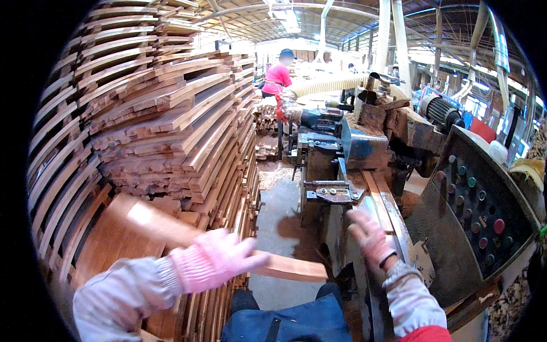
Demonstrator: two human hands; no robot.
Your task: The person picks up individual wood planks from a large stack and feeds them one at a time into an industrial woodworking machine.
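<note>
My left hand (pixel 213 259), in a pink work glove, is closed around a long wooden board (pixel 151 221). The board slants from the stacked lumber across the aisle toward the machine, and its far end is blurred by motion. My right hand (pixel 371 238), gloved as well, hovers over or rests on the machine's feed bed; I cannot tell which. Its fingers are stretched forward and look free of any hold. Just ahead of it, a narrow wooden strip (pixel 375 191) lies along the bed and runs toward the machine's blue-grey housing (pixel 364 142).
Tall stacks of boards (pixel 171 125) rise on the left. A slanted control panel (pixel 484 211) with coloured buttons stands on the right, below an electric motor (pixel 439 111). A person in a pink shirt (pixel 276 77) is farther down the aisle (pixel 276 211), near a ribbed hose (pixel 327 85).
</note>
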